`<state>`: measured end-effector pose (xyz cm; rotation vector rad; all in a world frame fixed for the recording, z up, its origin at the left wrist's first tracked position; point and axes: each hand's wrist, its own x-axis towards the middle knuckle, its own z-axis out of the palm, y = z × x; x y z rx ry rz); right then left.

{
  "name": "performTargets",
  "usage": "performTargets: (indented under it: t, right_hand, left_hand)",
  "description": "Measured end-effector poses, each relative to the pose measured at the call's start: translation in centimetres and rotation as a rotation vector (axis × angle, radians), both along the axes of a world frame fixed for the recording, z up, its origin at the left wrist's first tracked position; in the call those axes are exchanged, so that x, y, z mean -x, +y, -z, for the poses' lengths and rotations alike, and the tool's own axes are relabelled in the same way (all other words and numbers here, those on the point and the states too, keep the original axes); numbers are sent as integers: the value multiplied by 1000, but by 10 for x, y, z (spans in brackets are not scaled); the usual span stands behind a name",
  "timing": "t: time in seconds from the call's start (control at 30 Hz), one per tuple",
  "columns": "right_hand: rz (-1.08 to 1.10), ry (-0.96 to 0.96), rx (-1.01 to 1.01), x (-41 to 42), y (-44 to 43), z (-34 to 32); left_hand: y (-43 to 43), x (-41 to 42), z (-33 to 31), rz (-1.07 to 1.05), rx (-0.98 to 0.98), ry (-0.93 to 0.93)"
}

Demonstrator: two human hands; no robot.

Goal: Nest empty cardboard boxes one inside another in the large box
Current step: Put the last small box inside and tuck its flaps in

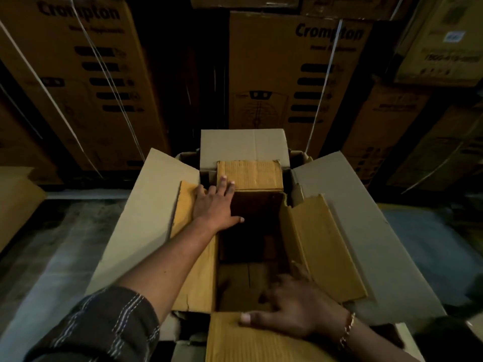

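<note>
**Smaller box sits inside the large one**

My right hand [298, 309] lies spread on the yellow box's [321, 244] near flap, gripping nothing. My left hand [215, 205] presses flat on its left flap. The large box [352, 205] surrounds it.

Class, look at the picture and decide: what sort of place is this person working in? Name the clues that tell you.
Probably a warehouse or stockroom. Tall printed appliance cartons bound with white strapping are stacked in rows behind, and the hands work on an open large box standing on a bare floor.
</note>
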<state>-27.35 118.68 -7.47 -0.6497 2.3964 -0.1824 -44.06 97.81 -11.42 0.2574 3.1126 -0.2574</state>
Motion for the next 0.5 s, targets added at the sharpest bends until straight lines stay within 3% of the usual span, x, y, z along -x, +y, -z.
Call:
performTargets:
  t: [0.07, 0.2, 0.5]
  right_hand:
    - [33, 126, 80, -5, 6, 6]
    - [8, 175, 46, 0, 1, 8]
    - [32, 131, 105, -8, 3, 14]
  left_hand:
    - [3, -1, 2, 5, 29, 15]
    - [3, -3, 1, -2, 70, 36]
    - [5, -20, 4, 11, 88, 34]
